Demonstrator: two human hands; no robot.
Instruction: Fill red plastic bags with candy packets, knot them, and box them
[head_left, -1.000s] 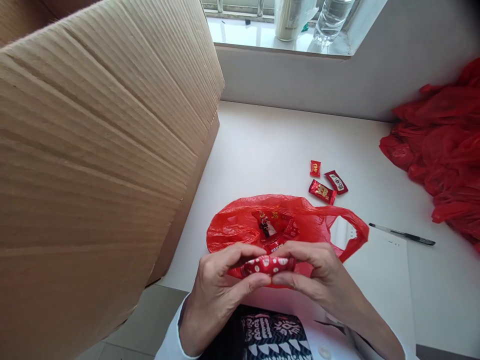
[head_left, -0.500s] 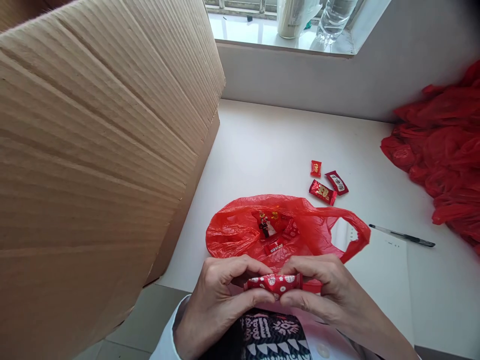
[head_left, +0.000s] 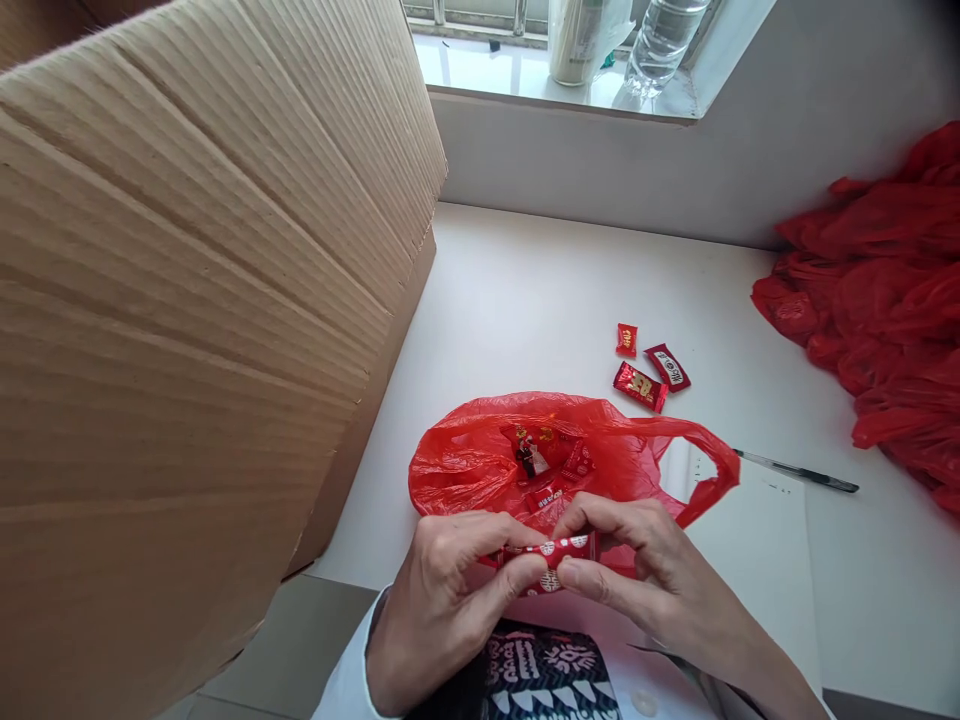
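Between both hands is a small red candy packet (head_left: 551, 578) with white round patterns. My left hand (head_left: 457, 590) pinches its left part between thumb and fingers. At the other end, my right hand (head_left: 637, 560) grips it the same way, the two thumbs close together in front. Just beyond my fingers lies a red plastic bag (head_left: 457, 465), its mouth spread and one handle loop stretched to the right. Inside it several wrapped sweets show, one a red packet (head_left: 536, 450) with a printed couple. What is within the held wrapper is hidden.
Past the bag lie three wrapped sweets, among them a red-and-gold one (head_left: 640, 387). A pen (head_left: 802, 470) rests across white paper (head_left: 757, 560) at right. A tall cardboard box (head_left: 225, 330) stands at left. Red plastic bags (head_left: 892, 300) are heaped at far right.
The packet has tilted and been bent between my fingers, so more of its lower face shows. My right fingers have risen slightly along its top edge. The view has shifted a little.
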